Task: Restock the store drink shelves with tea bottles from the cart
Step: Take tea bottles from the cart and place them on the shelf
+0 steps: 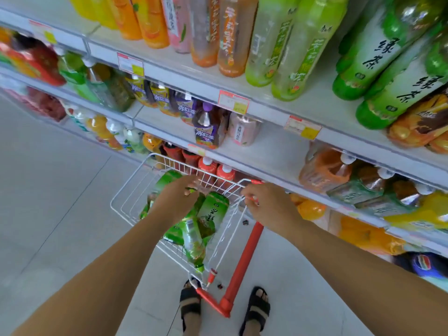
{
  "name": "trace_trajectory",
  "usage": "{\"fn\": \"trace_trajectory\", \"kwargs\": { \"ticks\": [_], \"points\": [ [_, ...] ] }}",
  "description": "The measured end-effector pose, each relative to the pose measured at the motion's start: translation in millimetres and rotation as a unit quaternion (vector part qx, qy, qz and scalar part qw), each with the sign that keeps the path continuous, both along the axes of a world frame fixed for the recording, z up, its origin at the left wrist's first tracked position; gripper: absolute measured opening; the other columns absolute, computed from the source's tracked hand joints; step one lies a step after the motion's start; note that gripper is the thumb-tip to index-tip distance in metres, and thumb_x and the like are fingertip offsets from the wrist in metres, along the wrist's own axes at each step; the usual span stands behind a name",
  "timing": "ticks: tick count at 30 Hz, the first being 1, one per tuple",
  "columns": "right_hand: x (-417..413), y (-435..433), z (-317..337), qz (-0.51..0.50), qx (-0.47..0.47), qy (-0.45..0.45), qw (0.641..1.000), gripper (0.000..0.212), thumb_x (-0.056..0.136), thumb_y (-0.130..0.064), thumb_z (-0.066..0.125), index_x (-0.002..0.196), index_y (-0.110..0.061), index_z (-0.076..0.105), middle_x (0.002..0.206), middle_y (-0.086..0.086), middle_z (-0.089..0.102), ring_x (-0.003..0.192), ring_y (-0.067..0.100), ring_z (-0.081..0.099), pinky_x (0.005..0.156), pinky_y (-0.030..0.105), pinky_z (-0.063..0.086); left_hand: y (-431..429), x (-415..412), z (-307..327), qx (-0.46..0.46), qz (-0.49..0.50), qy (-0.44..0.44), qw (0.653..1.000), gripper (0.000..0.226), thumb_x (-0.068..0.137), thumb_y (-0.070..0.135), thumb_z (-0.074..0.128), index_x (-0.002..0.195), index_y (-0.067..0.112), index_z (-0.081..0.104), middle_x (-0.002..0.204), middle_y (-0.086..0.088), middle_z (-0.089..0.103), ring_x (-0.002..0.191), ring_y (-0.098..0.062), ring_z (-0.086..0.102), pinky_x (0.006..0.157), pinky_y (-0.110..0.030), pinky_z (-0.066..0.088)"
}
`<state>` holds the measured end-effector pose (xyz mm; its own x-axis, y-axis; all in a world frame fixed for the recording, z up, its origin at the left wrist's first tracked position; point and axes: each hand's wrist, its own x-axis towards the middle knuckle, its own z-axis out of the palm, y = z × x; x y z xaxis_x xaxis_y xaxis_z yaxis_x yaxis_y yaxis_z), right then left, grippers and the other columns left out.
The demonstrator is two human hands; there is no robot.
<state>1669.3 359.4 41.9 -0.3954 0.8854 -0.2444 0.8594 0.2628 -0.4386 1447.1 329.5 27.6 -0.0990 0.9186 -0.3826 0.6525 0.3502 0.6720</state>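
A white wire cart basket (126, 200) on a red frame stands against the drink shelves. Inside it lie several green tea bottles (213, 209). My left hand (177, 200) reaches down into the basket and covers one of the bottles; its fingers are hidden, so the grip is unclear. My right hand (266, 204) grips the basket's right rim near its red end. On the top shelf (322, 105) at the right stand matching green tea bottles (378, 69).
The shelves hold rows of orange, pink, purple and light green drink bottles (295, 49). The middle shelf (274, 151) has a bare stretch beside a pink bottle (242, 129). Pale tiled floor (53, 190) lies to the left. My sandalled feet stand below the cart's red frame (244, 260).
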Motion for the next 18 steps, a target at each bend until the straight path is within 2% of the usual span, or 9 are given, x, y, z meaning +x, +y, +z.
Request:
{"fn": "trace_trajectory", "kwargs": {
  "ticks": [5, 8, 11, 15, 18],
  "points": [
    [-55, -16, -68, 0.029, -0.148, 0.016, 0.988, 0.027, 0.090, -0.018, 0.054, 0.116, -0.016, 0.064, 0.109, 0.002, 0.068, 0.101, 0.018, 0.064, 0.084, 0.028, 0.049, -69, -60, -73, -0.034, 0.121, 0.010, 0.992, 0.032, 0.089, 0.008, 0.058, 0.120, 0.014, 0.063, 0.110, -0.004, 0.068, 0.089, -0.019, 0.064, 0.088, -0.034, 0.050],
    [-84, -25, -108, 0.024, -0.237, 0.006, 0.971, 0.034, 0.091, -0.020, 0.057, 0.124, -0.014, 0.057, 0.109, 0.005, 0.064, 0.108, 0.019, 0.061, 0.086, 0.025, 0.045, -102, -86, -108, -0.040, 0.139, 0.047, 0.988, 0.031, 0.088, 0.009, 0.060, 0.118, 0.015, 0.064, 0.115, -0.006, 0.067, 0.104, -0.024, 0.062, 0.096, -0.035, 0.045],
    [-110, -28, -145, 0.003, -0.273, -0.001, 0.962, 0.049, 0.089, -0.020, 0.062, 0.134, -0.011, 0.047, 0.126, 0.011, 0.058, 0.115, 0.021, 0.056, 0.087, 0.023, 0.040, -118, -103, -133, -0.038, 0.122, 0.090, 0.988, 0.036, 0.092, 0.017, 0.057, 0.127, 0.020, 0.058, 0.130, -0.004, 0.058, 0.119, -0.025, 0.053, 0.103, -0.040, 0.039],
    [-137, -22, -189, -0.025, -0.251, 0.015, 0.968, 0.078, 0.081, -0.025, 0.072, 0.145, -0.011, 0.030, 0.142, 0.010, 0.045, 0.127, 0.024, 0.046, 0.102, 0.032, 0.039, -121, -113, -158, -0.024, 0.088, 0.093, 0.991, 0.042, 0.095, 0.023, 0.052, 0.137, 0.022, 0.048, 0.143, 0.000, 0.045, 0.133, -0.021, 0.038, 0.108, -0.036, 0.030],
    [-161, -17, -217, -0.037, -0.235, -0.002, 0.971, 0.090, 0.080, -0.026, 0.073, 0.149, -0.013, 0.018, 0.147, 0.011, 0.036, 0.131, 0.026, 0.040, 0.099, 0.028, 0.034, -124, -119, -179, -0.049, 0.073, 0.085, 0.992, 0.045, 0.096, 0.024, 0.050, 0.140, 0.023, 0.043, 0.151, 0.002, 0.034, 0.139, -0.019, 0.028, 0.112, -0.035, 0.025]
  ]
}}
